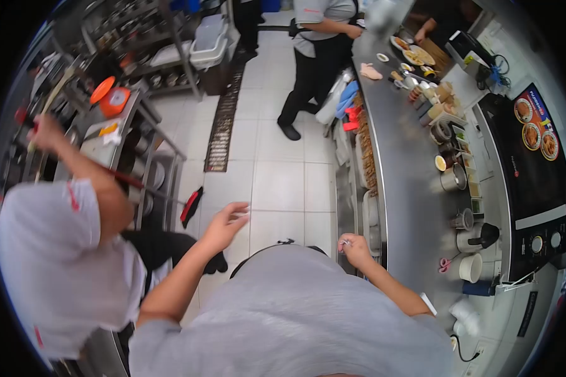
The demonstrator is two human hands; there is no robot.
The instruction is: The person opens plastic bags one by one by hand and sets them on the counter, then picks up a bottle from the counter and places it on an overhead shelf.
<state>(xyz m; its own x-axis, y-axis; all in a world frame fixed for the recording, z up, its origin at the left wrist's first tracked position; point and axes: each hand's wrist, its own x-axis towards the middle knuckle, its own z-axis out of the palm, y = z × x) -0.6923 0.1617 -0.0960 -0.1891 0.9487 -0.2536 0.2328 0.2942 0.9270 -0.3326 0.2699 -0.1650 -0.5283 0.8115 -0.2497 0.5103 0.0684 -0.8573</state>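
Observation:
My left hand [225, 226] is held out over the white tiled floor [277, 182], its fingers apart and nothing in them. Close to the edge of the long steel counter [409, 207], my right hand [353, 249] is curled, fingers bent together around something small that I cannot make out. Neither hand touches the counter. On the counter to the right are pink scissors [444, 265], a white tub [471, 267] and a steel pot with a black handle [475, 239].
At the left, a co-worker [63, 251] in a light cap reaches toward the shelves. Another person [314, 56] stands at the counter ahead. An orange scale [114, 100] sits on the left steel table. A floor drain [223, 125] runs down the aisle.

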